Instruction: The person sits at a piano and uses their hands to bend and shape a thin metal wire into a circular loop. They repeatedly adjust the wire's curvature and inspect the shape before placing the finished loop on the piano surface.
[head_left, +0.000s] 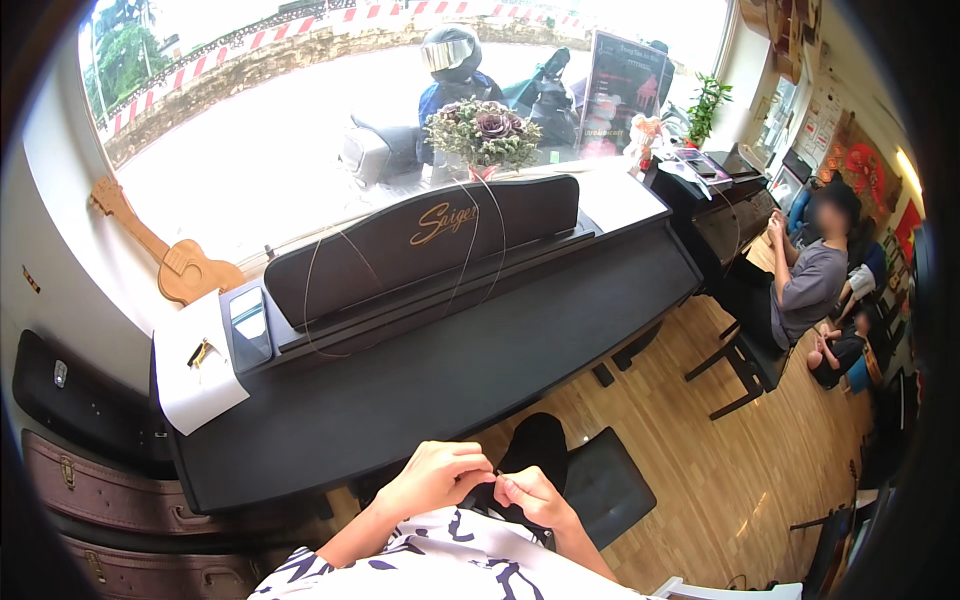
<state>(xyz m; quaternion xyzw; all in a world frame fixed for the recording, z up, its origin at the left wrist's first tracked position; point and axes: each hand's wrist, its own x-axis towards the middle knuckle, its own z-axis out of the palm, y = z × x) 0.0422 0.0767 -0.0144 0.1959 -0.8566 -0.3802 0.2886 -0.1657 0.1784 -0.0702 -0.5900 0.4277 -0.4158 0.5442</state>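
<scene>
My left hand point(438, 479) and my right hand point(533, 495) meet just above my lap, in front of a closed black digital piano point(450, 345). The fingers of both are bent and pinched together, fingertips almost touching. Something small and dark shows between them, too little to name. Thin curved strings or wires point(502, 262) lie looped over the piano's top and music rest. On its left end rests a white paper sheet point(205, 395) with small dark and gold-coloured pieces point(203, 355) on it. Beside the sheet lies a smartphone point(250, 325).
A black padded bench point(607, 488) is under me. Brown instrument cases point(110, 487) are stacked at the left, below a small wooden guitar point(195, 270). A flower arrangement point(485, 133) stands behind the music rest. At the right, another person point(808, 275) sits by a second keyboard.
</scene>
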